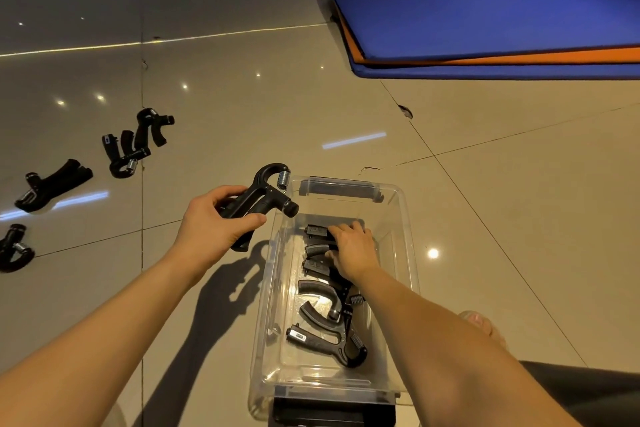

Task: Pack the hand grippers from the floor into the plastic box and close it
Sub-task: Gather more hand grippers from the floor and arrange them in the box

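Left hand [211, 222] has its grip closed around the handles of a black hand gripper [259, 202], held in the air just left of the clear plastic box's [403, 218] far left corner. Right hand [354, 249] is down inside the open box, fingers curled onto the packed grippers [325, 308] lying in a row on its bottom. Four loose grippers [138, 142] lie on the tiled floor [485, 201] at left, well apart from the box; blue and orange mats [485, 21] stacked far right.
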A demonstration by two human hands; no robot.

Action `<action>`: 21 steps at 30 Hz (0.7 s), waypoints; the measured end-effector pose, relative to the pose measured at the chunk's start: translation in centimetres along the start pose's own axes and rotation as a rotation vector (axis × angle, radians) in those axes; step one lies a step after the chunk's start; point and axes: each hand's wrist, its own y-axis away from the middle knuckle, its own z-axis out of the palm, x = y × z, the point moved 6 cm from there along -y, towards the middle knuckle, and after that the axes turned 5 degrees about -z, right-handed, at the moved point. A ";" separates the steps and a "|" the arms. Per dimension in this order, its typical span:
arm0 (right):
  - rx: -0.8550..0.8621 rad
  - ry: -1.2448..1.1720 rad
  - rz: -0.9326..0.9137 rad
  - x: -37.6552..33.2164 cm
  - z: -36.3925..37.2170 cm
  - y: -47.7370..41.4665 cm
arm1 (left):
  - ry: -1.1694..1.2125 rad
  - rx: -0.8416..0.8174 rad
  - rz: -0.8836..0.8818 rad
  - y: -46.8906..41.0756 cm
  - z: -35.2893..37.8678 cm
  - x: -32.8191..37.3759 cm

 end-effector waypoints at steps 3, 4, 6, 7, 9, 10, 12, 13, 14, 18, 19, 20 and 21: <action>-0.038 -0.057 -0.035 -0.3 0.2 -0.1 | 0.007 -0.002 -0.003 0.1 0.0 -0.2; -0.039 -0.064 -0.046 -0.4 0.2 0.0 | 0.010 -0.002 -0.005 0.1 0.0 -0.2; -0.009 -0.053 -0.044 -0.3 0.1 0.1 | 0.017 0.002 -0.014 0.2 0.0 -0.3; 0.014 -0.046 -0.035 -0.3 0.0 0.1 | 0.019 0.005 -0.017 0.2 0.0 -0.3; 0.053 -0.044 -0.027 -0.3 -0.2 0.1 | 0.022 0.006 -0.017 0.2 0.0 -0.3; 0.063 -0.045 -0.031 -0.4 -0.3 0.1 | 0.022 0.004 -0.014 0.2 0.1 -0.3; 0.075 -0.042 -0.039 -0.5 -0.3 0.0 | 0.022 0.001 -0.012 0.3 0.2 -0.2; 0.078 -0.043 -0.041 -0.5 -0.2 0.0 | 0.022 0.000 -0.012 0.3 0.2 -0.2; 0.080 -0.047 -0.042 -0.5 -0.2 0.0 | 0.021 0.001 -0.014 0.3 0.3 -0.3; 0.099 -0.127 0.003 -0.1 -0.1 -0.1 | 0.021 0.005 -0.021 0.2 0.3 -0.5; 0.111 -0.155 0.023 0.0 -0.1 -0.1 | 0.024 0.006 -0.021 0.1 0.3 -0.5; 0.119 -0.179 0.041 0.1 -0.1 -0.1 | 0.026 0.006 -0.020 0.1 0.4 -0.5; 0.120 -0.203 0.058 0.2 0.1 -0.1 | 0.027 0.006 -0.020 0.1 0.4 -0.5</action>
